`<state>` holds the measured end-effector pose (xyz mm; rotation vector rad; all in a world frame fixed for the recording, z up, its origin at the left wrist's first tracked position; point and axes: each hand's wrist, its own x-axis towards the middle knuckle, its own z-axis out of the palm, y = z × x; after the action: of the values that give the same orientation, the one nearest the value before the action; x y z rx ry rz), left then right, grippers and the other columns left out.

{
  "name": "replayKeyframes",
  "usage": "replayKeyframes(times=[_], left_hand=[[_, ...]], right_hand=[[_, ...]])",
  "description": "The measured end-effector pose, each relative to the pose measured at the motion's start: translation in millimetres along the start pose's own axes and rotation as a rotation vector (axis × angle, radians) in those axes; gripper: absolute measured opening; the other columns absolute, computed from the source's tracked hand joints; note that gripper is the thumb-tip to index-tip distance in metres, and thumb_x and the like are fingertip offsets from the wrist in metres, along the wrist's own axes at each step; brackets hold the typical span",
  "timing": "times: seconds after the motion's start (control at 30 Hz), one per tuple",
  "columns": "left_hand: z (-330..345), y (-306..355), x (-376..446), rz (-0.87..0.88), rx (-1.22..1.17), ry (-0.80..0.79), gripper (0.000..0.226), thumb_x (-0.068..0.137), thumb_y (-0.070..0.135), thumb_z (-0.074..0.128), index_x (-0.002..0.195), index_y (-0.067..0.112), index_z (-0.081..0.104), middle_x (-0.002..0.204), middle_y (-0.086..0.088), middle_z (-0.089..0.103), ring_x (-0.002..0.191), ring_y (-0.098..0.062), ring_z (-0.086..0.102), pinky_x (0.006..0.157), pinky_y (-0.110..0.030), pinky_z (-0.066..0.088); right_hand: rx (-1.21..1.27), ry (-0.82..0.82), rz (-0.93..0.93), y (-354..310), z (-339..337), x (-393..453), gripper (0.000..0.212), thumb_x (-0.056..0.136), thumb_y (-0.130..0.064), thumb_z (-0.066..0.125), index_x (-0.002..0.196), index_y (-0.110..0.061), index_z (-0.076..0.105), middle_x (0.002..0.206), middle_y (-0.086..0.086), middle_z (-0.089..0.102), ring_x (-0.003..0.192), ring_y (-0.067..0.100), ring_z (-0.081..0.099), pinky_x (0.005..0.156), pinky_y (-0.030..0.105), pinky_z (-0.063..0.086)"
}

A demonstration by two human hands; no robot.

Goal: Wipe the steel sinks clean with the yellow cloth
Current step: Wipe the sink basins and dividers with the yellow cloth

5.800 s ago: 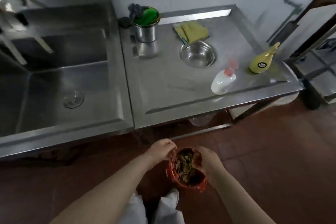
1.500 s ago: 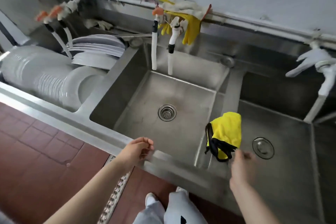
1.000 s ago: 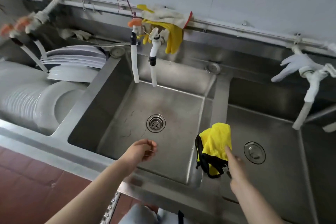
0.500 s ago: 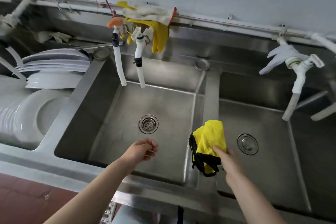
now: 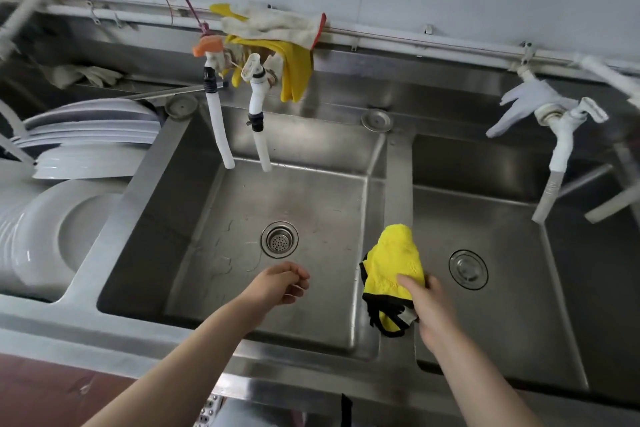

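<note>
The right hand (image 5: 431, 305) pinched the yellow cloth (image 5: 393, 274) on the sink divider (image 5: 398, 184); the left hand (image 5: 277, 284) hung loosely curled, empty. A weak pinch could drop the cloth.

Middle sink (image 5: 322, 204) floor is left open around the drain (image 5: 279, 239); two hoses (image 5: 221, 135) hang over its back edge. Left basin is filled by plates (image 5: 52, 229).
</note>
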<state>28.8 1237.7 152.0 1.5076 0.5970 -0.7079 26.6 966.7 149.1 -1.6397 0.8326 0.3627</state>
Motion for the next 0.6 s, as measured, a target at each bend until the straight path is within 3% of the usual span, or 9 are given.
replayKeyframes(times=[0.17, 0.33, 0.47, 0.6], left_hand=[[4, 3, 1, -0.009, 0.018, -0.035, 0.027, 0.097, 0.002, 0.042, 0.089, 0.016, 0.064, 0.077, 0.003, 0.070, 0.067, -0.011, 0.060, 0.066, -0.023, 0.046], [12, 5, 4, -0.062, -0.006, -0.092, 0.019, 0.101, 0.015, 0.049, 0.109, 0.007, 0.064, 0.093, -0.004, 0.073, 0.077, -0.016, 0.064, 0.073, -0.027, 0.051], [23, 9, 6, -0.144, -0.158, -0.136, 0.044, 0.100, 0.042, 0.051, 0.124, 0.005, 0.059, 0.108, -0.010, 0.069, 0.093, -0.022, 0.064, 0.081, -0.031, 0.054], [29, 15, 7, -0.105, -0.347, -0.325, 0.059, 0.099, 0.060, 0.035, 0.133, 0.018, 0.059, 0.132, -0.007, 0.065, 0.124, -0.023, 0.060, 0.111, -0.042, 0.042]], right_hand=[[0.110, -0.082, 0.025, -6, 12, -2, 0.027, 0.082, -0.015, 0.075, 0.104, -0.018, 0.061, 0.107, 0.012, 0.070, 0.097, 0.032, 0.068, 0.091, 0.056, 0.053], [0.264, -0.195, 0.032, -19, 25, -8, 0.028, 0.085, -0.001, 0.069, 0.110, -0.010, 0.059, 0.102, 0.013, 0.072, 0.092, 0.030, 0.069, 0.077, 0.040, 0.055], [0.293, -0.297, 0.008, -31, 35, -16, 0.031, 0.085, 0.003, 0.067, 0.113, -0.008, 0.060, 0.101, 0.013, 0.074, 0.092, 0.030, 0.071, 0.080, 0.040, 0.056], [0.288, -0.416, -0.014, -42, 43, -27, 0.033, 0.085, 0.003, 0.066, 0.116, -0.008, 0.061, 0.106, 0.013, 0.074, 0.096, 0.030, 0.071, 0.079, 0.037, 0.057]])
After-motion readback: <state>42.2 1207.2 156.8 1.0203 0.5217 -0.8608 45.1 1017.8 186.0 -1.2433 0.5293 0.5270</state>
